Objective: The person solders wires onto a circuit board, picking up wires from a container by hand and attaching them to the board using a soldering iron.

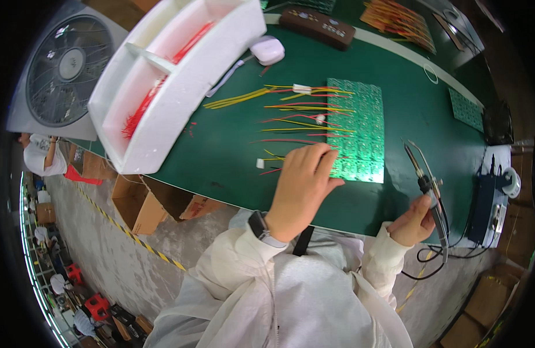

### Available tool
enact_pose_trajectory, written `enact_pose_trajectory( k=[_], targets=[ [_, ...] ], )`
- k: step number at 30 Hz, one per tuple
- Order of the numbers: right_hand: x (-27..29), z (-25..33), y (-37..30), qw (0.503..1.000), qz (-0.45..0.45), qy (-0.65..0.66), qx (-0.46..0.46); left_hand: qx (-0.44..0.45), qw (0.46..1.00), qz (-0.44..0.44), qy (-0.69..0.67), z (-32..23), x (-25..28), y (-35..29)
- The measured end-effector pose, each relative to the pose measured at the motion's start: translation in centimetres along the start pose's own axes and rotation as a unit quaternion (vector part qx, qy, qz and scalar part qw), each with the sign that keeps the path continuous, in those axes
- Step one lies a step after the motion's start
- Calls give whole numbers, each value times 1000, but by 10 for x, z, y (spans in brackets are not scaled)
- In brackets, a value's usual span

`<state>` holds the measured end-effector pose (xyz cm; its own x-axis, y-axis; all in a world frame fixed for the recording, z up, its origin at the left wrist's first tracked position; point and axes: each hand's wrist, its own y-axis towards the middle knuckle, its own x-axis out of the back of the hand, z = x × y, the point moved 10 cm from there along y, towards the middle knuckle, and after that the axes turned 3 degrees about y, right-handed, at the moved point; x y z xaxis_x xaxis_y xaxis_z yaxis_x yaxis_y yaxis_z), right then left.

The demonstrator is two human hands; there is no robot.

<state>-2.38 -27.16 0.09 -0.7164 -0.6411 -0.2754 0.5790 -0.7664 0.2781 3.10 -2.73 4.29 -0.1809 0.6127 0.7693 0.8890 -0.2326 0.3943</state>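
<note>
A green panel of small circuit boards (366,127) lies on the green table top. Red and yellow wires (302,108) run in rows onto its left side, some with white connectors (302,89). My left hand (302,182) rests at the panel's lower left edge, thumb and fingers closed on a wire; a red end shows just past the fingertips. The hand covers part of the lowest wires and a corner of the boards. To the right of the panel, my right hand (412,225) grips a soldering iron (434,203), its tip pointing up and leftward, apart from the boards.
A white foam tray (163,104) with red wires stands at the left, by a fan (70,64). A soldering station (485,197) sits at the right with its cable hanging. Behind are a brown power strip (317,28) and a wire bundle (398,23).
</note>
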Motion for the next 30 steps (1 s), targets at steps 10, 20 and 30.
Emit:
enact_pose_trajectory(
  k=[10,20,30],
  targets=[
    [-17,11,-7,993,97,-58,17,66,980,-180,47,47,119,25],
    [-38,3,-15,984,167,-2,-57,213,973,77,44,282,168,26],
    [-38,6,-19,981,187,28,-54,257,964,35,61,286,172,35]
  ],
)
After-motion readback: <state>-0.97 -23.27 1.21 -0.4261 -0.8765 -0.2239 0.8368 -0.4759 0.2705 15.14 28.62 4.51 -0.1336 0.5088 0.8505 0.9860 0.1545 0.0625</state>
